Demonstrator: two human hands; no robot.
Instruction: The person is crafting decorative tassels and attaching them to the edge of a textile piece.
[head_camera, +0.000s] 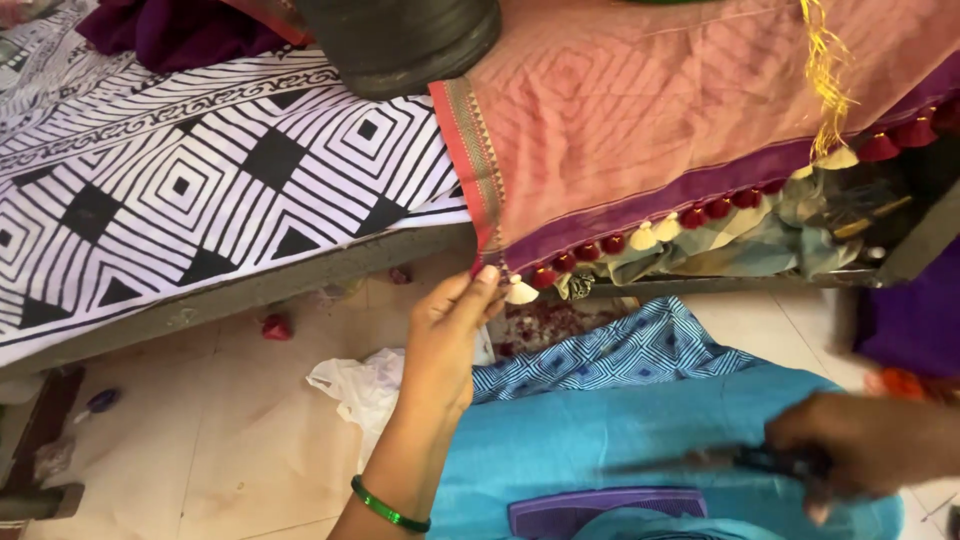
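Head view, looking down at a pale tiled floor (250, 440) littered with a crumpled white plastic bag (355, 385) and small red scraps (276, 326). Across the top runs a low bed (260, 290) covered at left with a black-and-white geometric sheet (180, 180); a dark round vessel (400, 40) sits at its upper edge, contents not visible. Draped over the bed's right part is a pink cloth (640, 110) with a purple border, its hanging edge trimmed with red and cream tassels (640, 238). Left hand (450, 335), green bangle (388, 508) at the wrist, reaches up to the cloth's lower left corner at the bed's front edge, fingers nearly closed, thumb and fingertips pinching the trim beside a cream tassel. Right hand (860, 440), blurred, low at right over turquoise fabric (620, 440), curled around a small dark tool (770, 462), kind unclear. Blue patterned cloth (620, 350) lies between turquoise fabric and bed.
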